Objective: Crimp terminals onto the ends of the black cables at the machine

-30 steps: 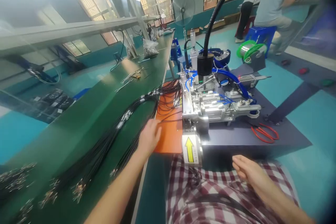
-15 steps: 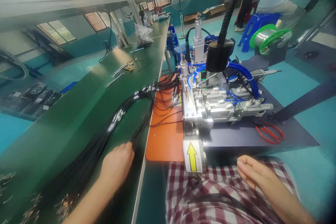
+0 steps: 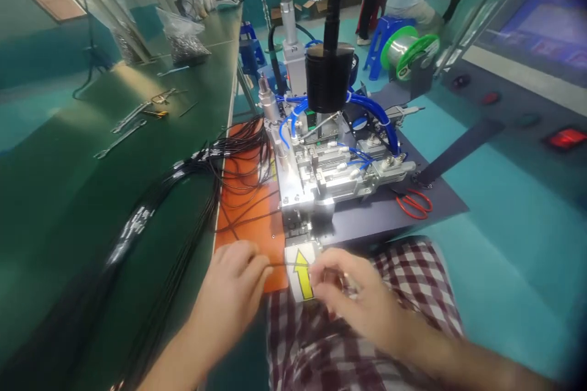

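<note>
My left hand [image 3: 236, 284] is closed over the orange board [image 3: 250, 214], pinching a thin black cable [image 3: 284, 264]. From its fingers the cable runs right across a white label with a yellow arrow [image 3: 301, 281] to my right hand [image 3: 355, 293]. The right thumb and fingertips are curled together at that cable's end, which they partly hide. A large bundle of black cables [image 3: 158, 201] bends over the green table on the left, and loose strands cross the orange board. Just ahead of both hands stands a metal machine [image 3: 316, 171] with blue air hoses.
Red-handled scissors [image 3: 414, 203] lie on the dark machine base. Wrenches [image 3: 121, 137] and a bag of small metal parts [image 3: 183, 36] rest on the green table [image 3: 50, 177]. A black lamp head [image 3: 328, 79] hangs over the machine; a green wire spool [image 3: 408, 52] and a seated person are beyond.
My left hand has moved right from the cable bundle to the orange board, drawing out one cable. My right hand has come left to meet it. The view has turned right.
</note>
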The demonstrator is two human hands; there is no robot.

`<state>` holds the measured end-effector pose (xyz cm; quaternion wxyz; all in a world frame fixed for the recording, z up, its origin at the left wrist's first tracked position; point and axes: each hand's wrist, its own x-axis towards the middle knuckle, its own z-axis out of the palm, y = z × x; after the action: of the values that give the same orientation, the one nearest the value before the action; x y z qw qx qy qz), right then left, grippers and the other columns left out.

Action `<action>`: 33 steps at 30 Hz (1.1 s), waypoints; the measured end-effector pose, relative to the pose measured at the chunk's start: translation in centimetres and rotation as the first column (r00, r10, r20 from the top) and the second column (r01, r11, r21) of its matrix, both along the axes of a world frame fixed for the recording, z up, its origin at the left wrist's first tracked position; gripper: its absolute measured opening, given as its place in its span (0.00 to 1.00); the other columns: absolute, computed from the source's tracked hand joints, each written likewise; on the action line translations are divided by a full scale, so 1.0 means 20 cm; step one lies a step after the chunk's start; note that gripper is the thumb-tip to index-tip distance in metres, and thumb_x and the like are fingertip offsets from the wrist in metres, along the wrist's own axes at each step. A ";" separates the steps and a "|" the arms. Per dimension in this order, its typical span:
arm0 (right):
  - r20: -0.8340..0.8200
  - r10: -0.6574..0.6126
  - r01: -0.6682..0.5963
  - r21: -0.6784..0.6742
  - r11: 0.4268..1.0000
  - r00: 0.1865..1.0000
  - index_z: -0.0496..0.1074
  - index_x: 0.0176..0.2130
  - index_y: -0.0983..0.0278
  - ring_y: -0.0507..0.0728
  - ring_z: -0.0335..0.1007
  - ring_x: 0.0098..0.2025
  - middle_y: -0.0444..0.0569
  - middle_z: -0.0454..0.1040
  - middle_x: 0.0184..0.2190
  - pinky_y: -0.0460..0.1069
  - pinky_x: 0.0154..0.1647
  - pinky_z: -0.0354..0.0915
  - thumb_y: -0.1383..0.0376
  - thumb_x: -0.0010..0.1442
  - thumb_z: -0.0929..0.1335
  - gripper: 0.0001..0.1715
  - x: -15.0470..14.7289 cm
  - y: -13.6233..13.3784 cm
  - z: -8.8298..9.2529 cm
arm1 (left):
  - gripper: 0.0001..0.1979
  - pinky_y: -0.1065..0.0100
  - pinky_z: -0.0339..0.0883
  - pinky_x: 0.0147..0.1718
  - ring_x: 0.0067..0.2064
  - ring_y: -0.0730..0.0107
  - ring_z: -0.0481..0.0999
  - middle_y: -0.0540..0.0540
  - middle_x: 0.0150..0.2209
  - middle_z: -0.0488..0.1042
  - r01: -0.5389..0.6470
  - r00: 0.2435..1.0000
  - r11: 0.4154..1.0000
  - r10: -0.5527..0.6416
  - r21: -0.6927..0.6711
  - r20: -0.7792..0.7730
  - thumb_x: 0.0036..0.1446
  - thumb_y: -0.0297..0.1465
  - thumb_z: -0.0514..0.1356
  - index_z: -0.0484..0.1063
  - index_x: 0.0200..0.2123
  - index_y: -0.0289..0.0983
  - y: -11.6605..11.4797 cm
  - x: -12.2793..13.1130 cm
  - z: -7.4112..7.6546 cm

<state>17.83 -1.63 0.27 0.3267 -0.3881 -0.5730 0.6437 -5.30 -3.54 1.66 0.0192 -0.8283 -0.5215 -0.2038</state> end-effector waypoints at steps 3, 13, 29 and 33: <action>-0.119 -0.142 0.112 -0.232 0.966 0.983 0.70 0.35 0.63 0.47 0.64 0.22 0.42 0.74 0.26 0.45 0.26 0.64 0.60 0.61 0.70 0.09 0.01 0.06 -0.02 | 0.12 0.65 0.63 0.33 0.33 0.66 0.70 0.46 0.31 0.72 0.101 0.995 0.994 -0.101 -0.029 -0.005 0.66 0.25 0.53 0.73 0.32 0.37 -0.01 0.04 0.00; -0.223 -0.064 0.005 -0.253 0.967 0.973 0.71 0.34 0.64 0.47 0.66 0.23 0.44 0.76 0.28 0.44 0.25 0.63 0.58 0.64 0.71 0.12 0.10 0.11 -0.04 | 0.18 0.54 0.70 0.50 0.51 0.52 0.73 0.38 0.48 0.73 -0.486 0.836 0.863 0.504 -0.137 0.216 0.62 0.42 0.55 0.73 0.48 0.38 0.23 -0.24 -0.08; -0.266 0.011 -0.108 -0.353 0.929 0.964 0.66 0.33 0.63 0.46 0.66 0.21 0.41 0.73 0.25 0.45 0.25 0.62 0.58 0.60 0.72 0.14 -0.01 0.12 -0.05 | 0.19 0.48 0.69 0.52 0.49 0.47 0.74 0.36 0.40 0.75 -0.588 0.776 0.792 0.610 -0.167 0.160 0.59 0.38 0.50 0.72 0.45 0.32 0.42 -0.32 -0.14; -0.286 0.009 -0.114 -0.354 0.928 0.958 0.62 0.36 0.61 0.46 0.67 0.22 0.37 0.73 0.24 0.44 0.27 0.64 0.67 0.60 0.71 0.12 -0.06 0.13 -0.02 | 0.17 0.51 0.67 0.55 0.53 0.50 0.72 0.39 0.48 0.74 -0.385 0.850 0.898 0.435 -0.213 0.297 0.63 0.43 0.54 0.72 0.48 0.40 0.20 -0.04 0.03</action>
<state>16.57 1.03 -0.23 0.3055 -0.3289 -0.4029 0.7976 -6.07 0.54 2.32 -0.0878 -0.6495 -0.6953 -0.2949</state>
